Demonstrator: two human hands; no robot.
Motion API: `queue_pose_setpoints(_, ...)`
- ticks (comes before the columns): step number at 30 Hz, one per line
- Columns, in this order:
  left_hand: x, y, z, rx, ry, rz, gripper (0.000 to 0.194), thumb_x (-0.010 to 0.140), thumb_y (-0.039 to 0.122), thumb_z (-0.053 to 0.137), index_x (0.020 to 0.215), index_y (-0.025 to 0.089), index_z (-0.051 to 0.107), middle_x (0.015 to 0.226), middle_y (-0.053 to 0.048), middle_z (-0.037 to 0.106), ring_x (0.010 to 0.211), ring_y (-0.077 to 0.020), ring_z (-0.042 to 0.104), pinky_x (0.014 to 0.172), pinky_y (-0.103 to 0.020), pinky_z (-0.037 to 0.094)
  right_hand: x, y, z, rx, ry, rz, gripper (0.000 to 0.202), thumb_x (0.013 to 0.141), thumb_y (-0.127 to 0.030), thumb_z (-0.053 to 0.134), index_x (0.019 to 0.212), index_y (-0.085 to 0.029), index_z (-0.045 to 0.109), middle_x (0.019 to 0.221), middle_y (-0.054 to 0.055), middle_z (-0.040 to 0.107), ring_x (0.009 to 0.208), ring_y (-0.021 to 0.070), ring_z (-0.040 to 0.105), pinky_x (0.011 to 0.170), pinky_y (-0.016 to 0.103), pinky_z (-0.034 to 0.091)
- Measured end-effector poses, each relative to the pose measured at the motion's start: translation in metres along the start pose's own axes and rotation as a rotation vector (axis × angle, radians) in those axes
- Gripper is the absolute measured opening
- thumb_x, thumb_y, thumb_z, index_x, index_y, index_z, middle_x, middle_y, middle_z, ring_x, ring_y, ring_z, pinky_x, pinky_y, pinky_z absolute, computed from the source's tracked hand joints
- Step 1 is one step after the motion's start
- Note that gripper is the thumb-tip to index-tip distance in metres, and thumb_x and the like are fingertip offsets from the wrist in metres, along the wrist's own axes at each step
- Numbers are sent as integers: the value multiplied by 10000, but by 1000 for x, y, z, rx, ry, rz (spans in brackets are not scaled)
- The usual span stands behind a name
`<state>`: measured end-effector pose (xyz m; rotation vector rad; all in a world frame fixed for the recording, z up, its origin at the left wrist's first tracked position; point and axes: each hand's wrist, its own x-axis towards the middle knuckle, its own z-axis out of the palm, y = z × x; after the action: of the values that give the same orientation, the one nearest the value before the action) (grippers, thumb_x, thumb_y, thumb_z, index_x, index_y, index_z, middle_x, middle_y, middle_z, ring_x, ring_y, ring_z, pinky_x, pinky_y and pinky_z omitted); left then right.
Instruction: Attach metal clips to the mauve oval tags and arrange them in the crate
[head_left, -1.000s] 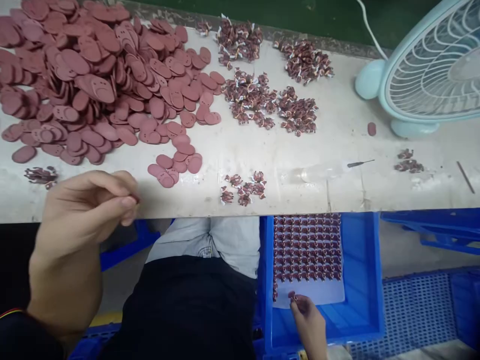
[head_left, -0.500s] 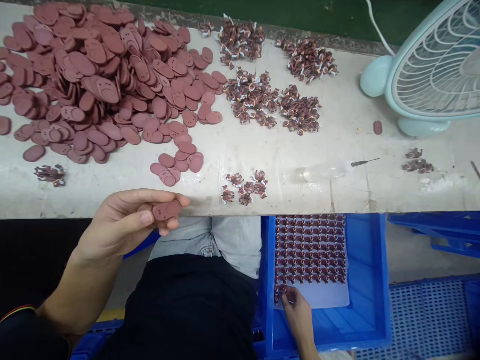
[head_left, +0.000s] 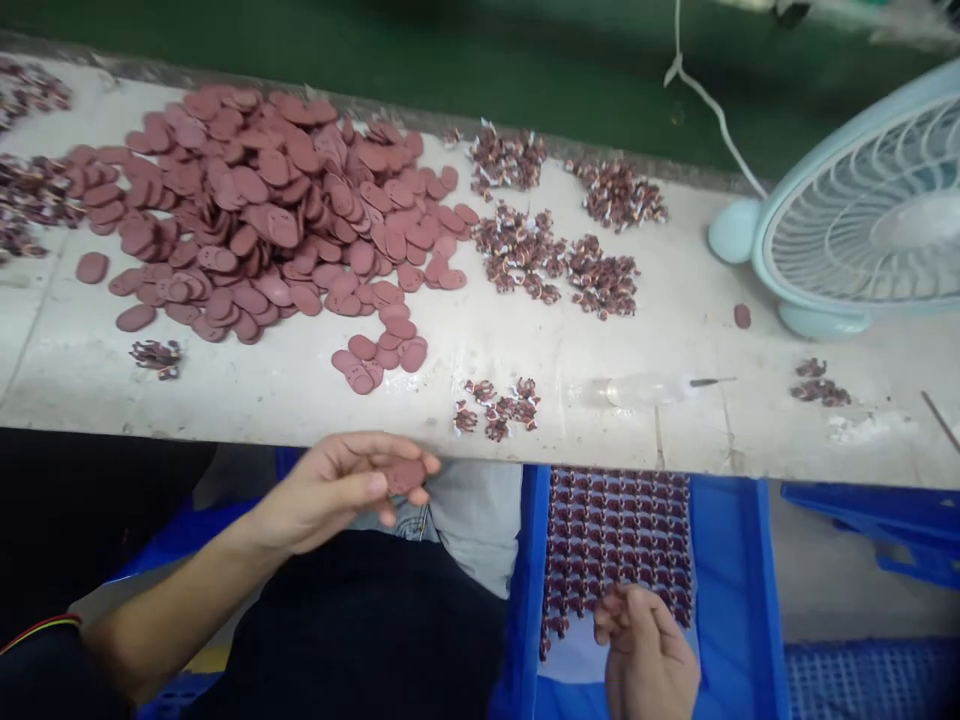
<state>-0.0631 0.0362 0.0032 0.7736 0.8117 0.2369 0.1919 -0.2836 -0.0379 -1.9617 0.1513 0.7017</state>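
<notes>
My left hand (head_left: 345, 490) is closed on an oval reddish-brown plastic piece (head_left: 407, 476), pinched between thumb and fingers just off the table's front edge. Over the blue box, my right hand (head_left: 649, 650) has its fingers loosely bent, and no piece shows in them. Under it, small brown figurines (head_left: 615, 540) stand in close rows on a white sheet (head_left: 577, 650) inside the blue box (head_left: 739, 600). The front row is partly filled at its left end. Several loose brown figurines (head_left: 499, 408) with white bits lie near the table edge.
A large heap of oval pieces (head_left: 262, 220) covers the table's left part. Piles of figurines (head_left: 521, 250) lie beside it. To the right are a clear bottle with a dark needle tip (head_left: 649, 388), one oval piece (head_left: 742, 316) and a pale blue fan (head_left: 862, 220).
My right hand has drawn back to the right from the front row, leaving figurines standing there. My left hand, still pinching the oval piece, has shifted right. The whole view has also shifted.
</notes>
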Motion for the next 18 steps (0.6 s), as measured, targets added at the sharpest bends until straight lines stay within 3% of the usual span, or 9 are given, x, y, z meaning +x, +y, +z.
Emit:
queue_pose_setpoints(3,9,-20,27,-180,-160,-58,390,823,398,984,1142,203,870,1253,-139,870,987,-258,871,637,-205,639,-2,-56,55,420,-287,53,564,894,-833,562,796,-281,621,613,-105,432,399,64,321,312,156,260)
queue_pose_setpoints(4,12,-25,35,-224,-187,-72,376,825,375,986,1140,202,875,1248,-136,871,992,-249,871,650,-195,642,3,-72,74,879,-543,226,486,933,-737,594,838,-260,584,682,-116,422,427,15,317,346,78,208)
queue_pose_setpoints(6,16,-32,47,-284,-219,-91,369,812,361,1001,1122,197,885,1228,-132,874,976,-231,870,666,-188,647,27,-100,107,1788,-1035,469,480,821,-687,649,754,-293,385,868,-64,456,645,-24,592,550,42,326)
queue_pose_setpoints(8,17,-34,53,-322,-231,-104,382,790,366,1020,1102,188,892,1214,-130,874,950,-218,868,674,-188,653,66,-123,132,1804,-1203,610,374,895,-551,577,769,-326,306,876,-80,427,730,14,640,595,110,467)
queue_pose_setpoints(9,17,-34,55,-342,-230,-107,386,777,368,1030,1089,187,894,1203,-125,876,939,-215,868,671,-188,655,87,-134,141,1758,-1274,655,360,840,-463,674,806,-329,342,837,-114,423,644,24,578,534,151,524)
queue_pose_setpoints(12,16,-33,56,-401,-201,-118,389,742,365,1051,1063,207,901,1166,-94,881,948,-221,874,644,-185,661,124,-159,156,1660,-1320,703,215,861,-320,560,1000,-339,398,741,-156,357,480,80,441,373,206,494)
queue_pose_setpoints(14,18,-33,56,-432,-178,-118,402,715,378,1065,1047,214,907,1137,-85,885,955,-231,880,610,-179,657,116,-166,158,1641,-1290,676,232,867,-308,539,1049,-343,399,698,-155,306,455,122,403,341,231,415)
queue_pose_setpoints(17,21,-34,56,-472,-168,-101,445,687,412,1079,1050,211,916,1134,-97,891,954,-232,885,603,-169,652,69,-156,148,1532,-1041,513,287,909,-416,653,1151,-329,525,734,-117,322,504,121,305,434,265,241)
queue_pose_setpoints(18,23,-35,56,-486,-174,-90,463,680,421,1083,1058,211,919,1140,-103,893,957,-229,885,621,-169,656,54,-149,143,1258,-861,267,301,942,-519,618,1165,-319,592,694,-112,314,452,123,266,379,279,168)
